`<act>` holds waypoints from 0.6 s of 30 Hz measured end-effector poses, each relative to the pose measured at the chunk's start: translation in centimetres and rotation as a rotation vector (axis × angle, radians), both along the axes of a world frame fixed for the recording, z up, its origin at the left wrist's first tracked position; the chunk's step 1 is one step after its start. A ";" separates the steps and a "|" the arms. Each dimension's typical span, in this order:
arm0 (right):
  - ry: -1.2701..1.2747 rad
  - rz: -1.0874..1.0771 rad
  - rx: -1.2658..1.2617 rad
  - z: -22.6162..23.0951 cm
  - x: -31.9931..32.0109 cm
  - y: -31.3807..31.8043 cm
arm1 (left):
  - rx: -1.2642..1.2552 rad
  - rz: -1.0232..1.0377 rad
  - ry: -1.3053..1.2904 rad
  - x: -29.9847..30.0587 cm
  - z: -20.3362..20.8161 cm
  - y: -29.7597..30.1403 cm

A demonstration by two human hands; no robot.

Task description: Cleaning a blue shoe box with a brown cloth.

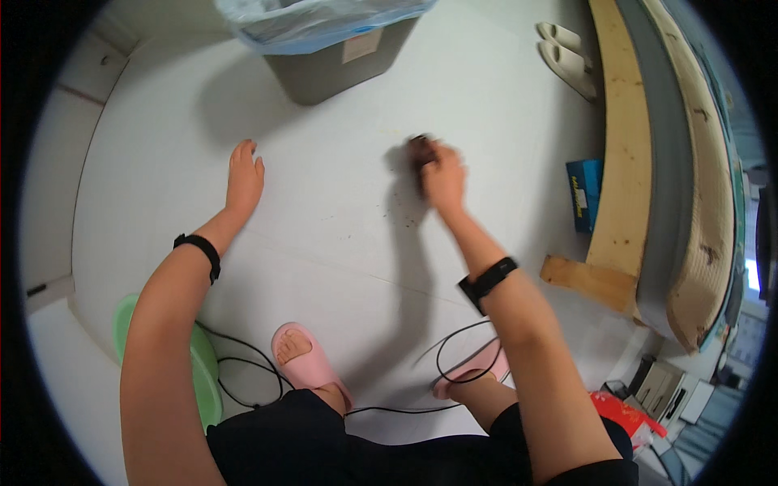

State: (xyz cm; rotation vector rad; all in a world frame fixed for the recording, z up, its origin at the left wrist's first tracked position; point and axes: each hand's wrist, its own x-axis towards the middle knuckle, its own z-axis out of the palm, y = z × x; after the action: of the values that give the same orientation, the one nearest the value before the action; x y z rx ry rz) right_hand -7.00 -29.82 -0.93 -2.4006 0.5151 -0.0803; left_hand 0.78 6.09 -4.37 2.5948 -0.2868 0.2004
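My right hand [445, 178] is closed round a dark brown oblong object [421, 159]. Motion smears both, and its exact kind cannot be made out. It is held over the pale floor [332, 186], where small dark crumbs lie scattered just below and left of it. Away to the left, my left hand [245, 176] hangs over the floor with nothing in it, fingers stretched forward and the thumb apart. A black band circles each forearm.
A grey bin [340, 77] with a pale blue liner stands ahead. Along the right are a wooden bed frame [620, 154], beige slippers [565, 61] and a blue box [584, 194]. Black cable [405, 411] runs by my pink slippers [309, 360]; a green basin [205, 377] sits left.
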 end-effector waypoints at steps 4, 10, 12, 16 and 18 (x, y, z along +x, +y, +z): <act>0.145 -0.207 -0.205 -0.6 5.2 -9.2 | -0.002 0.247 0.047 0.9 0.4 4.0; 0.223 0.253 -0.407 -0.8 7.3 -2.9 | -0.016 0.509 0.020 2.4 -1.3 8.0; 0.107 0.529 -0.506 -0.8 4.9 1.5 | -0.094 0.530 0.021 2.8 0.1 5.9; 0.028 1.051 -0.461 1.4 0.3 6.1 | -0.208 0.090 0.121 0.9 3.0 0.3; 0.080 1.200 -0.338 2.6 0.1 5.8 | -0.252 -0.368 0.288 -0.6 4.1 -3.6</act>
State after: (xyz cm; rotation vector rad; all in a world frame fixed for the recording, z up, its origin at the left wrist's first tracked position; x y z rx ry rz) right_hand -6.89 -24.00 1.69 -2.6397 -1.0106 0.4836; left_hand 0.19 2.54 -0.23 2.2357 -0.5829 -0.2507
